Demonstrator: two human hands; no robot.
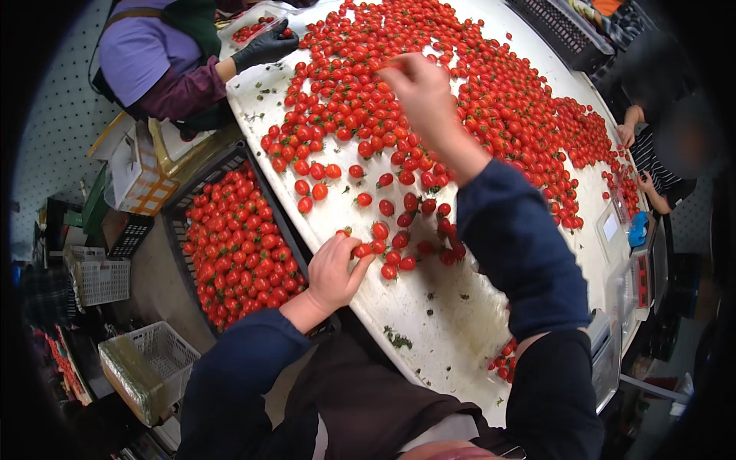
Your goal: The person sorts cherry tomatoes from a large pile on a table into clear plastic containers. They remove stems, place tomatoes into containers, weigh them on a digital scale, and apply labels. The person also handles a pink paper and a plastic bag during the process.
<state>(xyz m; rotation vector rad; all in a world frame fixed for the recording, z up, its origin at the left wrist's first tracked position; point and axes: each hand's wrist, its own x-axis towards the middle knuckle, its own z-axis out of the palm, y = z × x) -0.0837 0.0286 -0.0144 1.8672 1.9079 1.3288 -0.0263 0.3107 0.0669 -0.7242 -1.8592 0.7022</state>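
Note:
Many red cherry tomatoes are spread over the white table in front of me. At the table's near left edge, my left hand has its thumb and fingers closed round a cherry tomato, with others touching or close by. My right hand reaches across over the pile, its fingers bent and smeared by motion. Something orange-red shows at its fingertips, too blurred to tell whether it is held. Between my hands lies a loose group of darker tomatoes, partly in shadow.
A black crate full of tomatoes stands below the table's left edge. A co-worker's black-gloved hand is at the far left; another person's hands are at the right. Scales stand along the right edge. Green stem bits lie near me.

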